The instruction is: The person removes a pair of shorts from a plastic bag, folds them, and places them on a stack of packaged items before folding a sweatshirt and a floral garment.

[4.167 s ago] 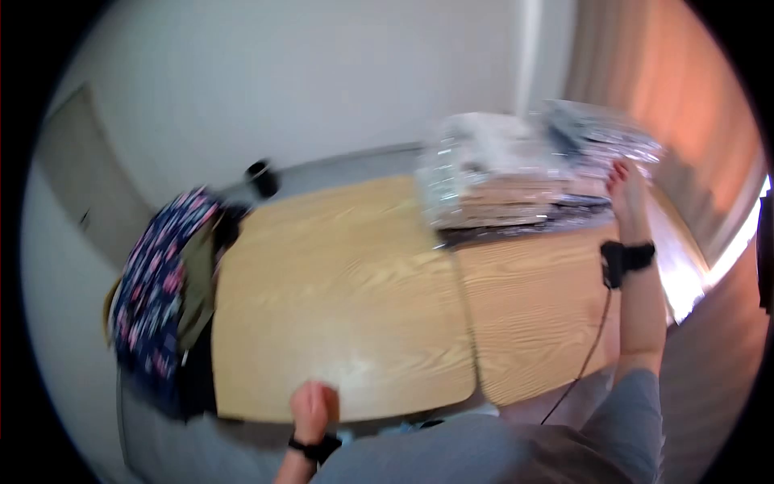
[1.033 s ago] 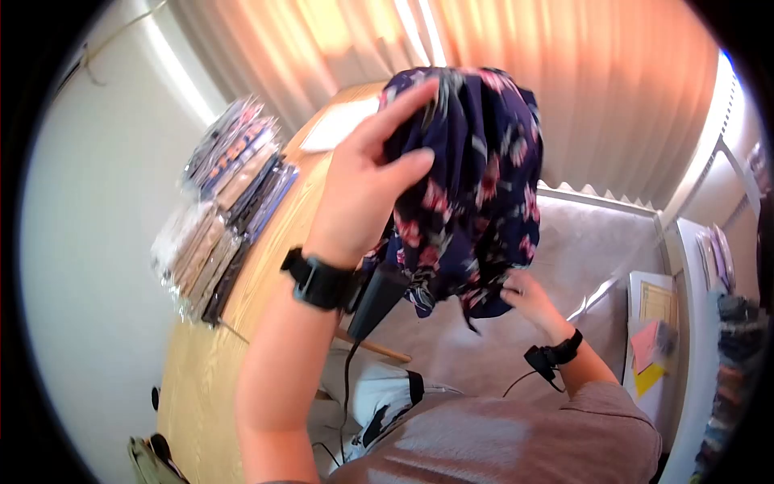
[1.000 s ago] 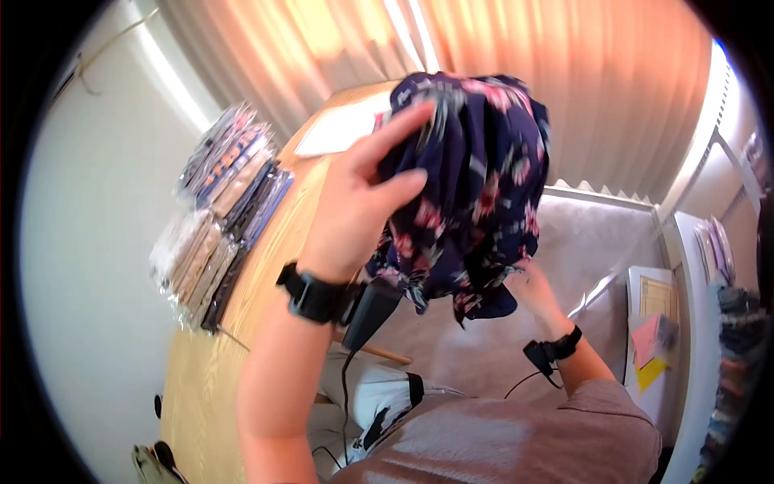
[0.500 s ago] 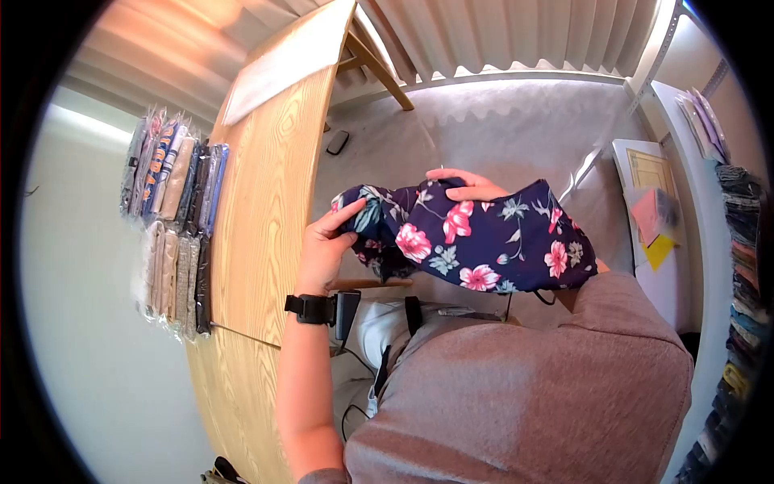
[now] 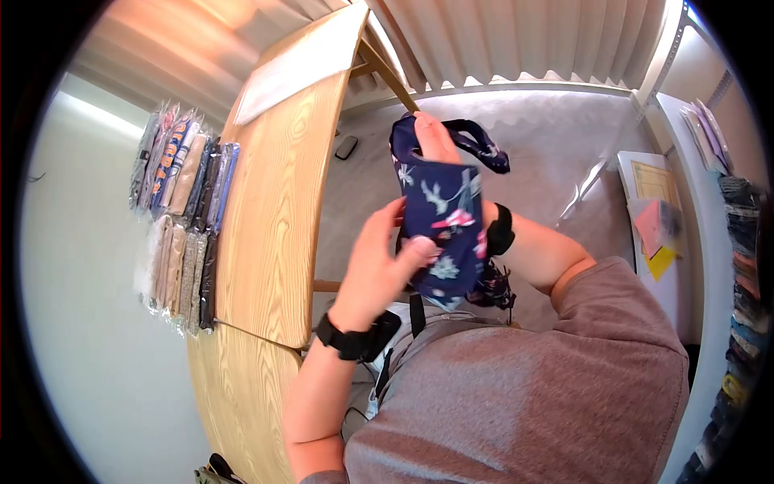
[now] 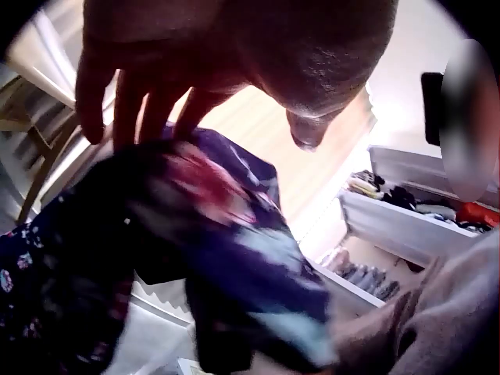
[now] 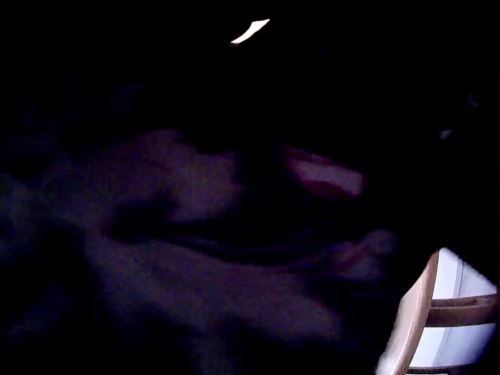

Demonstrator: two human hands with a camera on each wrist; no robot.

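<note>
A navy garment with pink and grey-green flowers (image 5: 443, 230) hangs in front of my body in the head view, draped over my right forearm. My right hand (image 5: 435, 137) shows above the fabric edge with its fingers straight; the cloth hides the forearm between hand and wrist strap. A dark band of the same cloth (image 5: 484, 147) loops out beyond it. My left hand (image 5: 375, 258) is at the garment's left side, thumb over the front. In the left wrist view its fingers reach loosely down to the blurred cloth (image 6: 211, 195), the thumb apart. Dark cloth covers most of the right wrist view.
A wooden table (image 5: 270, 226) stands on the left, bearing stacks of plastic-bagged clothes (image 5: 177, 169) and a white sheet (image 5: 294, 77). On the right is a shelf (image 5: 701, 266) with folded clothes (image 5: 738, 242). A small black object (image 5: 347, 148) lies on the floor.
Half a second ago the garment was stretched sideways between both hands. Now it hangs upright, and the right hand has moved forward and left, its fingers showing past the fabric.
</note>
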